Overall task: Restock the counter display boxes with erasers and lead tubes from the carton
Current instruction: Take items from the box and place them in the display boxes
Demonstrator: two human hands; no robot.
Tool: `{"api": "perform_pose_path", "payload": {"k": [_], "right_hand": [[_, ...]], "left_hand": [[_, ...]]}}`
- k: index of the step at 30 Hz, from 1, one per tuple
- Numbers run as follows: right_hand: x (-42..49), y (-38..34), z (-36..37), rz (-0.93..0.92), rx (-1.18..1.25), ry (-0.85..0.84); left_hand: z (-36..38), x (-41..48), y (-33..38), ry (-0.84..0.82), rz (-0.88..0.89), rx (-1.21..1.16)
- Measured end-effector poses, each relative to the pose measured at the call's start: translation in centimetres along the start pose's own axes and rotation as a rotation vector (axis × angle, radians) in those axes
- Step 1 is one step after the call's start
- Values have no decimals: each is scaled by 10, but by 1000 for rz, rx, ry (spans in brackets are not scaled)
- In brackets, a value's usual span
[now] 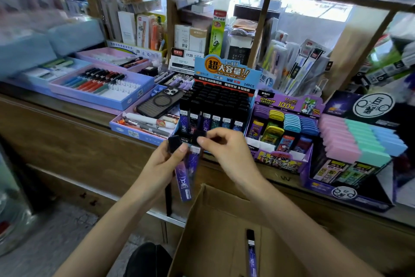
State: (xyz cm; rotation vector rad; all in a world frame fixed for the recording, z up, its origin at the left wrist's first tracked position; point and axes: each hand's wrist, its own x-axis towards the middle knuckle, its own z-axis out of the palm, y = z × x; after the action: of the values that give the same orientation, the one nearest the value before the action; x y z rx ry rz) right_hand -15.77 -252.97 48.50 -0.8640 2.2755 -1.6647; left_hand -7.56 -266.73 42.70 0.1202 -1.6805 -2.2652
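My left hand grips purple lead tubes with black caps, held upright just in front of the counter edge. My right hand pinches the black cap of one of those tubes from above. Right behind them stands the blue lead-tube display box, packed with several black-capped tubes. The brown carton sits open below my arms, with one more lead tube lying inside. To the right, a purple eraser display box holds coloured erasers.
A dark box at the right carries pink, green and blue erasers. Left of the tube display lie a tray with a phone and pen trays. Stocked shelves rise behind the wooden counter. A dark shoe shows on the floor.
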Motion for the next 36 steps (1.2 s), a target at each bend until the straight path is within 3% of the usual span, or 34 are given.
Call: {"api": "perform_pose_path", "payload": {"k": [4,9,18,24,36], "right_hand": [[19,-14,-24,-49,-8,86],[50,-21,-35,-146,-143,196],[66,-1,-15,-193,-294,203],[69,-6,-10,-130,-250,208],[71,-8,-13,-175,-386,193]], "left_hand": [[-3,3,1,60,144,176],[-4,-2,2,92,173,224],[-9,-7,5,128,106,201],[-2,-4,8,188,-35,-100],[2,-7,12,161,-13,-11]]}}
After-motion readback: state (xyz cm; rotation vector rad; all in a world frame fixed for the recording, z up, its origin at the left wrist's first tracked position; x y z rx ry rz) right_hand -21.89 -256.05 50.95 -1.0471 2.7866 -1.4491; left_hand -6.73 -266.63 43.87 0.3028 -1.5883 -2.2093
